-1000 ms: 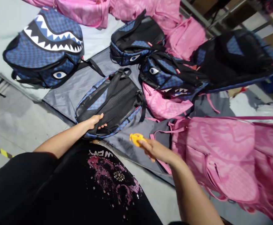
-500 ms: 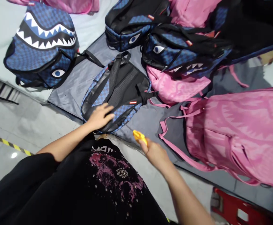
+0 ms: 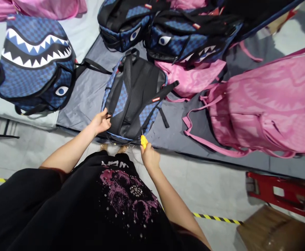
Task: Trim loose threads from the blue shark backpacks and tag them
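Note:
A blue-checked black backpack [image 3: 136,94] lies on the grey cloth in front of me, its strap side up. My left hand [image 3: 101,122] is closed at its lower left edge, with fingertips pinched on a thin black bit of the bag. My right hand [image 3: 150,155] is closed around yellow thread snips [image 3: 144,142], only partly visible in the fist. Their thin metal tip points up at the backpack's lower right edge; whether it touches the bag I cannot tell.
A blue shark-mouth backpack [image 3: 37,62] lies to the left. Two blue backpacks [image 3: 191,38] lie behind, over pink fabric. A large pink backpack [image 3: 267,108] with trailing straps is at right. A red metal object [image 3: 283,191] and a cardboard box [image 3: 275,230] are on the lower right.
My left hand has gone from lying spread on the backpack to pinching its left edge. The backpack has turned more upright. My right hand has brought the snips to its lower edge.

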